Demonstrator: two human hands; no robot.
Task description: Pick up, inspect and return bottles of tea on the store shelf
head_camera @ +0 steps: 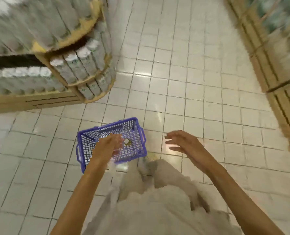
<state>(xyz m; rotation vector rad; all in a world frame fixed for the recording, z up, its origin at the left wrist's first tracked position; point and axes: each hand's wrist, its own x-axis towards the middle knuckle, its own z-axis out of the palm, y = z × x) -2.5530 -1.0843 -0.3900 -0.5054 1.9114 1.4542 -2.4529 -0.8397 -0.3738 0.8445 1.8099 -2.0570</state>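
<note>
Reaching over a purple lattice-walled plastic basket (137, 131), blurred left hand (109, 145).

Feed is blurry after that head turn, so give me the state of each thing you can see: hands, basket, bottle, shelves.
left hand: over the basket, blurred, grip unclear
right hand: open, holding nothing
basket: on the floor, upright
bottle: inside the basket, capped
shelf bottles: stocked in rows

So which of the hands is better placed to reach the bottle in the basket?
Left, probably. The left hand is already over the blue basket, beside the bottle; the right hand hangs open over floor tiles outside it.
</note>
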